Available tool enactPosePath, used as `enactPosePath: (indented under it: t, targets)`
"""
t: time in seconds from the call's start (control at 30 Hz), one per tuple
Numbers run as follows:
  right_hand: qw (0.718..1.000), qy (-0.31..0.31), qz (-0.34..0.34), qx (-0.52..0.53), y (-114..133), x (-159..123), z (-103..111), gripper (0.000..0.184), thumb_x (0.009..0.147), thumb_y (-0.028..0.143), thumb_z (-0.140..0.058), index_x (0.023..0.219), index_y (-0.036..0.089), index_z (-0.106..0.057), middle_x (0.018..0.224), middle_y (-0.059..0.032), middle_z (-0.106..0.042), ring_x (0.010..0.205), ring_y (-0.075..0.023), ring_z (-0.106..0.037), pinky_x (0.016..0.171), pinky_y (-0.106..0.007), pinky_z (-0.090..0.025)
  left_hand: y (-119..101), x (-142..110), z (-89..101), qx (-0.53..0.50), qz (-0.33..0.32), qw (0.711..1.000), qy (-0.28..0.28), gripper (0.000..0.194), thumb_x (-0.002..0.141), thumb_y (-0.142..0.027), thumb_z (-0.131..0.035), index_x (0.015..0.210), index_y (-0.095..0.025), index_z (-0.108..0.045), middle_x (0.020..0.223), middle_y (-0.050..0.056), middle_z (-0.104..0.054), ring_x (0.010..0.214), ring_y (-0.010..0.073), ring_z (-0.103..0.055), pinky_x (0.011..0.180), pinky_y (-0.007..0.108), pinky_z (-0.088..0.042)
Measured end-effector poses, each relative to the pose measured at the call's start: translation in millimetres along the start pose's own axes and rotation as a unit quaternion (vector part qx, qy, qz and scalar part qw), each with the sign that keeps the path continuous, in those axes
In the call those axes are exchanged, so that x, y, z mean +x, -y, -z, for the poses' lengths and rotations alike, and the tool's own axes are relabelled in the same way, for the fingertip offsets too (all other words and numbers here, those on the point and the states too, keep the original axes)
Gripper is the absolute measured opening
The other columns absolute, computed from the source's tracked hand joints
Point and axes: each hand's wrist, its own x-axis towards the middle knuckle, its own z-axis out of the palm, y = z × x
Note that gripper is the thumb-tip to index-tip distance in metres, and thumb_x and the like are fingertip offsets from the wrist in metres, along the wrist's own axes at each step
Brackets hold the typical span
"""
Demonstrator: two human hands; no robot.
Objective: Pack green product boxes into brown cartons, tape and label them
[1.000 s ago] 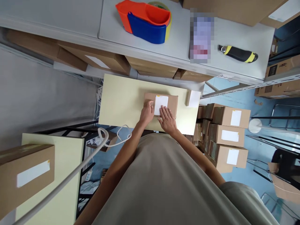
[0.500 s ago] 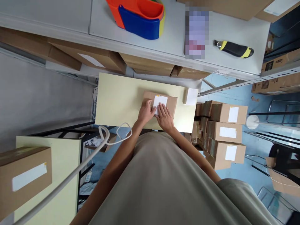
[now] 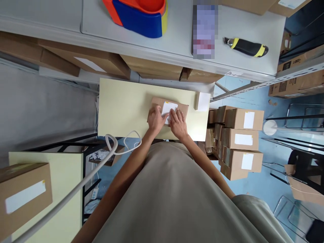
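A small cardboard box lies on the pale yellow tabletop, with a white label on its top face. My left hand grips the box's left part, fingers bent and thumb reaching across to the label. Flat on the right side of the box and the label's edge rests my right hand, its fingers stretched out and slightly apart. Both hands cover the lower part of the label.
A small white box-like block stands at the tabletop's right end. Above it, a shelf carries a tape dispenser and a utility knife. Labelled cartons are stacked at right. A pale cable crosses lower left.
The view has shifted slightly. My left hand has settled further over the box's left side, and my right hand's fingers have moved toward the label's right edge, a little more spread.
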Motion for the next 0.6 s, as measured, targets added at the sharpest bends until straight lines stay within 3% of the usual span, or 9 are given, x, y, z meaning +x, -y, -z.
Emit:
enactPosePath:
  t: [0.17, 0.23, 0.3, 0.37, 0.43, 0.47, 0.6]
  targets:
    - [0.999, 0.033, 0.024, 0.016, 4.5, -22.9, 2.6, 0.06, 0.117, 0.025, -0.038, 0.175, 0.011, -0.041, 0.177, -0.0145, -0.047, 0.174, -0.0344, -0.023, 0.143, -0.061, -0.019, 1.6, 1.1, -0.7, -0.022, -0.016, 1.0, -0.003, 0.048, 0.102, -0.043, -0.069, 0.14, -0.017, -0.055, 0.14, 0.022, -0.074, 0.132, 0.0379, -0.071, 0.111, 0.046, -0.054]
    - [0.998, 0.046, 0.035, 0.034, -0.9, -41.3, 7.8, 0.056, 0.117, 0.028, -0.04, 0.17, 0.015, -0.05, 0.174, -0.0136, -0.052, 0.173, -0.0331, -0.026, 0.144, -0.06, -0.019, 6.8, 0.6, 3.7, -0.053, -0.013, 0.999, 0.008, 0.045, 0.103, -0.037, -0.068, 0.141, -0.017, -0.057, 0.13, 0.018, -0.078, 0.124, 0.0349, -0.074, 0.108, 0.044, -0.056]
    - [0.998, 0.026, 0.013, 0.06, -13.3, -60.9, 12.5, 0.055, 0.117, 0.036, -0.044, 0.167, 0.018, -0.054, 0.171, -0.0151, -0.054, 0.172, -0.0338, -0.029, 0.143, -0.062, -0.02, 18.3, -2.7, 10.6, -0.09, -0.005, 0.996, -0.003, 0.047, 0.102, -0.035, -0.067, 0.144, -0.017, -0.057, 0.117, 0.015, -0.079, 0.115, 0.0312, -0.076, 0.107, 0.043, -0.057]
    - [0.995, -0.024, -0.051, 0.088, -30.5, -79.1, 12.6, 0.061, 0.115, 0.048, -0.05, 0.168, 0.018, -0.051, 0.169, -0.0199, -0.053, 0.17, -0.0376, -0.03, 0.139, -0.068, -0.024, 35.1, -9.0, 17.7, -0.113, 0.01, 0.991, -0.065, 0.052, 0.101, -0.039, -0.068, 0.147, -0.017, -0.056, 0.125, 0.017, -0.076, 0.124, 0.031, -0.072, 0.114, 0.045, -0.053]
    - [0.982, -0.069, -0.129, 0.117, -47.3, -92.4, 5.0, 0.073, 0.11, 0.059, -0.057, 0.169, 0.016, -0.048, 0.167, -0.0245, -0.052, 0.168, -0.0418, -0.034, 0.133, -0.073, -0.031, 52.6, -16.9, 21.9, -0.134, 0.056, 0.982, -0.124, 0.057, 0.1, -0.047, -0.069, 0.146, -0.017, -0.056, 0.142, 0.022, -0.07, 0.141, 0.034, -0.063, 0.123, 0.049, -0.047]
    - [0.975, -0.078, -0.159, 0.136, -53.8, -96.3, -1.5, 0.077, 0.108, 0.063, -0.059, 0.168, 0.016, -0.049, 0.165, -0.0256, -0.054, 0.165, -0.043, -0.037, 0.13, -0.074, -0.035, 59.7, -20.9, 22.3, -0.156, 0.095, 0.975, -0.128, 0.056, 0.1, -0.051, -0.069, 0.144, -0.017, -0.058, 0.147, 0.022, -0.067, 0.146, 0.0352, -0.059, 0.125, 0.05, -0.045]
    - [0.948, -0.033, -0.198, 0.245, -61.2, -94.9, -29.7, 0.069, 0.104, 0.064, -0.063, 0.153, 0.016, -0.064, 0.154, -0.0236, -0.065, 0.151, -0.0394, -0.055, 0.123, -0.065, -0.048, 68.2, -33.1, 16.5, -0.275, 0.239, 0.931, -0.037, 0.049, 0.102, -0.064, -0.06, 0.123, -0.02, -0.065, 0.131, 0.019, -0.075, 0.135, 0.0361, -0.065, 0.115, 0.048, -0.052]
